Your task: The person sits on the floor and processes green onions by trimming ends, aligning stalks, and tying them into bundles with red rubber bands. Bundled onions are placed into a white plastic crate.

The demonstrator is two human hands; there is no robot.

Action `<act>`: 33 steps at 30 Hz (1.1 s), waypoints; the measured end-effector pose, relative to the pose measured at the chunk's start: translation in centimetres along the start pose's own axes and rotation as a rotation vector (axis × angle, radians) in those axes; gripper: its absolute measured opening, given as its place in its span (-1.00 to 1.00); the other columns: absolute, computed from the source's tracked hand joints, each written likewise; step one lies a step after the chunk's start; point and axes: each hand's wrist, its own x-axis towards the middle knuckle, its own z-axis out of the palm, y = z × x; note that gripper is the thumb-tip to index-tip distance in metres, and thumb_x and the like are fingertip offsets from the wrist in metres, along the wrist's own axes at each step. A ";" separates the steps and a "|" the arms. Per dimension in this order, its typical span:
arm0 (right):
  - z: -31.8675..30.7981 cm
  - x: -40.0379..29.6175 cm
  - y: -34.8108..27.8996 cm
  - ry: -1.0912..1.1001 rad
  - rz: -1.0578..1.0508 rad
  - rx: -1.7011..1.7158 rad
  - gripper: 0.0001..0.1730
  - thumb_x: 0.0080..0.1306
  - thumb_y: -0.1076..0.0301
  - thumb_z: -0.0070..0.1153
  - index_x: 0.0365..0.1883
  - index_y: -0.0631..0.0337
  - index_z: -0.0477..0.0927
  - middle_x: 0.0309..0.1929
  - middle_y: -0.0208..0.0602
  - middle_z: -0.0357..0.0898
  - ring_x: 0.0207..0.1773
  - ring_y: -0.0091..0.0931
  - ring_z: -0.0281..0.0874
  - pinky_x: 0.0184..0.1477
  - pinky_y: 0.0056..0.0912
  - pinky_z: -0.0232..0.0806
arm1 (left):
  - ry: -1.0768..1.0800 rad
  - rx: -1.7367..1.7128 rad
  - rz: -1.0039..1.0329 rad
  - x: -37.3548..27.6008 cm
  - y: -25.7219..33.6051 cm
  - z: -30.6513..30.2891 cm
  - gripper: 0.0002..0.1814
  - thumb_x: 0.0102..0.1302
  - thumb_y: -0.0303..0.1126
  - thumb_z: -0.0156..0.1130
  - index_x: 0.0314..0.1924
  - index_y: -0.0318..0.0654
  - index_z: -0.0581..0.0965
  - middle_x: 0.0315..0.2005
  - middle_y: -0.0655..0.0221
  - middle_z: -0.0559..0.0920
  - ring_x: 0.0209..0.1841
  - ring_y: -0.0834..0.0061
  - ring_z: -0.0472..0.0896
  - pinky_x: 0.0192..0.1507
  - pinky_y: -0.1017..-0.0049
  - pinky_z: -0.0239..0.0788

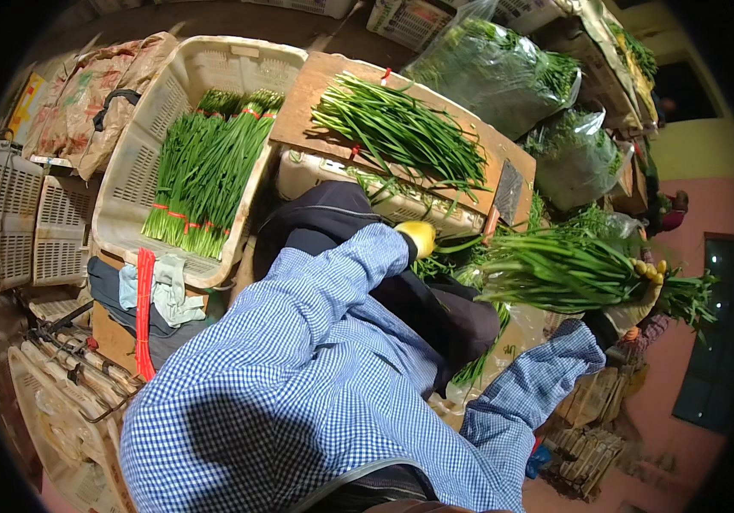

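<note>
My right hand (649,282), in a pale glove with yellow fingers, grips a large loose bunch of long green leaves (553,269), apparently garlic chives, at the far right. My left hand (419,238), in a yellow glove, is near my knees, beside a few green stalks; its fingers are hidden. Beyond it, a pile of chives (399,128) lies on a wooden board (296,122), over red ties (355,151). A broad dark blade (508,189) with an orange-brown handle (490,224) rests at the board's right end. Tied chive bundles (206,173) fill part of a plastic crate (123,173).
Red tie strips (144,314) lie beside cloths (174,292) at left. Clear bags of greens (488,77) stand behind the board's right end. Stacked crates (14,218) and a brown sack (97,96) are far left. Another person's orange-gloved hand (631,334) shows beyond my right wrist.
</note>
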 end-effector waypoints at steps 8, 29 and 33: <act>3.5 8.3 15.5 0.419 -0.029 0.030 -0.83 0.30 0.27 0.11 -0.20 0.08 0.61 -0.24 -0.35 0.63 -0.17 -0.41 0.56 0.01 -0.18 0.42 | 0.024 -0.294 0.001 -7.4 1.5 -6.8 -0.44 0.14 -0.12 0.25 0.14 -0.17 0.51 0.04 0.09 0.56 0.12 0.12 0.50 0.12 0.28 0.33; 3.2 4.2 49.0 0.768 0.415 0.167 -0.72 0.29 0.04 -0.04 -0.28 0.05 0.52 -0.02 -0.19 0.56 0.01 -0.22 0.49 0.14 -0.07 0.33 | 0.832 -0.059 0.031 -6.1 -7.7 -15.9 -0.56 0.09 -0.31 0.26 0.02 -0.21 0.53 -0.08 0.22 0.57 0.01 0.22 0.52 0.10 0.31 0.32; 3.3 4.1 48.4 0.704 0.562 0.323 -0.68 0.22 -0.05 0.03 -0.29 -0.02 0.49 0.01 -0.21 0.51 0.06 -0.21 0.40 0.17 0.00 0.26 | 0.815 0.424 0.184 -4.6 -7.0 -17.3 -0.49 0.26 -0.29 -0.02 0.22 -0.21 0.39 0.23 0.25 0.41 0.31 0.30 0.32 0.33 0.14 0.05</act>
